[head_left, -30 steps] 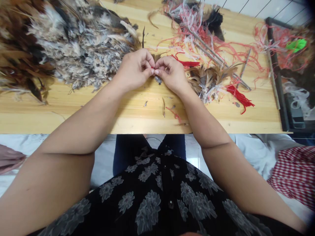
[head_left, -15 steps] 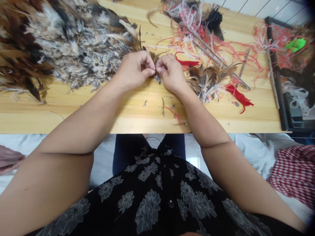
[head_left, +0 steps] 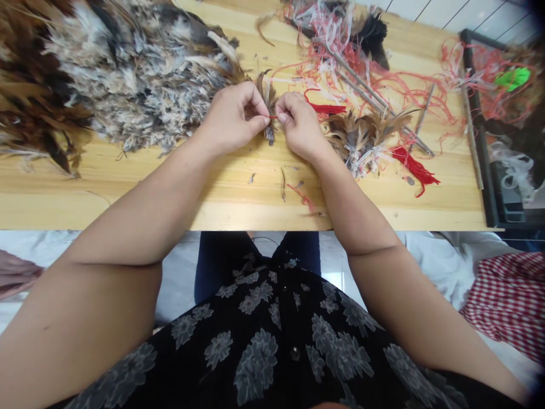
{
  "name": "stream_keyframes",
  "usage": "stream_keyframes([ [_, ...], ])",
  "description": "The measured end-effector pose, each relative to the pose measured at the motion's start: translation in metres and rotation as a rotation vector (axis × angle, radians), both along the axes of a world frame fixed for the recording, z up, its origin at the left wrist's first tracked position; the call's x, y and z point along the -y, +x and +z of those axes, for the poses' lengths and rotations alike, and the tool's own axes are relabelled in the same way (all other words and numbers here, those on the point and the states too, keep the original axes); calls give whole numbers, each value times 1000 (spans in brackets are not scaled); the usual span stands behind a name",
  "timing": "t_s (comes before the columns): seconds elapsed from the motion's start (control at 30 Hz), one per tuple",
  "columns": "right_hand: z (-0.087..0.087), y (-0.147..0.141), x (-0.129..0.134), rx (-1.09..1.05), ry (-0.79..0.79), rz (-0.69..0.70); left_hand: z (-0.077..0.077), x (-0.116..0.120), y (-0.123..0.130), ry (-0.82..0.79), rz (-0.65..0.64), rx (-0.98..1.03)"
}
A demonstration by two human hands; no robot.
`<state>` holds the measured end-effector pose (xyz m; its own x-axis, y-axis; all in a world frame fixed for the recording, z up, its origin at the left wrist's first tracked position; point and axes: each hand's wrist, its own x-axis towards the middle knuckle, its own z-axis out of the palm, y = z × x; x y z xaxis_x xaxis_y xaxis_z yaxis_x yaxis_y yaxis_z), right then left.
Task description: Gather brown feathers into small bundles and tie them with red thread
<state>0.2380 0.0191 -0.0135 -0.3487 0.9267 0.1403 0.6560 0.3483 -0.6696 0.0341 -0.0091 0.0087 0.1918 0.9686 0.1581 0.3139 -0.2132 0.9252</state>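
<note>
Carefully, my left grip (head_left: 236, 116) and right grip (head_left: 300, 122) pinch a red thread (head_left: 273, 117) from either side, in what looks like a tightening step that next calls for even tension. Between them, over the tabletop (head_left: 238, 196), sits the small feather bundle (head_left: 269, 135); whether the thread encircles it, I cannot tell.

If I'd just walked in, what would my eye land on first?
Probably the great heap of pale, fluffy feathers on the left of the table. Next, the left hand and right hand near the middle, a thin red thread between them at a small feather bundle. A bright green scrap pops out at far right.
</note>
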Motion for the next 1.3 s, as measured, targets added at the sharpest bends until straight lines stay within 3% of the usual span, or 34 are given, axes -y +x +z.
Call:
stream_keyframes([
  [0.43, 3, -2, 2, -21, -37, -24, -15, -11, -1, -44, -42, 111],
  [0.67, 10, -7, 7, -83, -38, -89, -15, -14, 1, 71, -58, -138],
  [0.8, 19, -11, 12, -58, -85, -156, -15, -14, 1, 69, -23, -155],
  [1.0, 11, -7, 12, -144, -45, -63, -23, -21, 2, 56, 68, 30],
  [1.13, 8, -7, 13, -160, -74, 0, -30, -27, 2, 1, 19, 201],
  [1.3, 3, -6, 10, -253, -87, -25, -31, -29, 0, 23, -10, 245],
])
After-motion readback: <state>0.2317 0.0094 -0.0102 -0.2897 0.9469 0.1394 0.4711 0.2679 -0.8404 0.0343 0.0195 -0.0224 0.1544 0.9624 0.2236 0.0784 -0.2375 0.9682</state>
